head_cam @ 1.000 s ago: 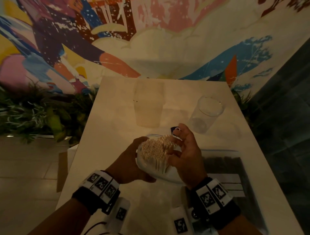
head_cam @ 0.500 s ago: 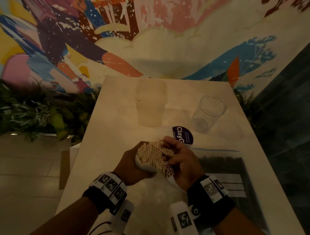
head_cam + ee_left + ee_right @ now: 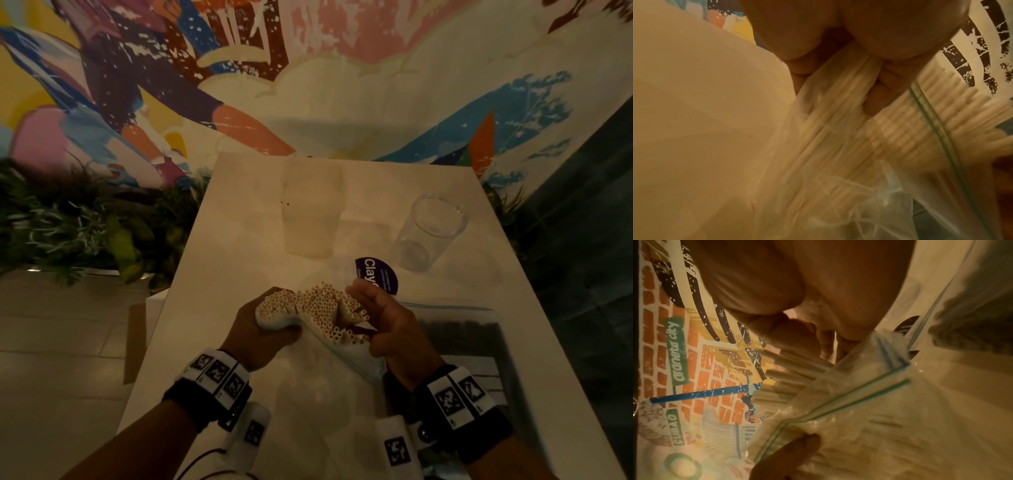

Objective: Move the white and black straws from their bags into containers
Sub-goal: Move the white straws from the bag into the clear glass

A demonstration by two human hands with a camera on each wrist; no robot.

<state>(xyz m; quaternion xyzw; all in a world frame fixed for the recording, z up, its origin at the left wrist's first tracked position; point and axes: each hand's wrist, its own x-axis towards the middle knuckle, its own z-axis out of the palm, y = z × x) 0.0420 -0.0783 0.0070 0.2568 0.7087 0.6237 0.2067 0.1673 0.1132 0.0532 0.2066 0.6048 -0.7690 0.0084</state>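
Observation:
A thick bundle of white straws [image 3: 317, 306] sticks out of a clear zip bag [image 3: 356, 356] above the table's near half. My left hand [image 3: 263, 329] grips the bundle's left side through the bag; the left wrist view shows the fingers [image 3: 877, 91] curled round bag and white straws [image 3: 900, 134]. My right hand [image 3: 390, 325] holds the bundle's right side, with its thumb on the bag in the right wrist view. The zip bag of black straws [image 3: 459, 337] lies flat to the right. A frosted container [image 3: 311, 212] and a clear glass [image 3: 428, 233] stand upright and empty beyond.
A round purple sticker [image 3: 376, 274] lies on the white table [image 3: 239, 219] just past my hands. Green plants [image 3: 85, 226] line the floor on the left. A painted wall [image 3: 308, 68] rises directly behind the table.
The straw bundle has dropped lower and fanned out wider between my hands. My right hand slid down its right side, uncovering the purple sticker.

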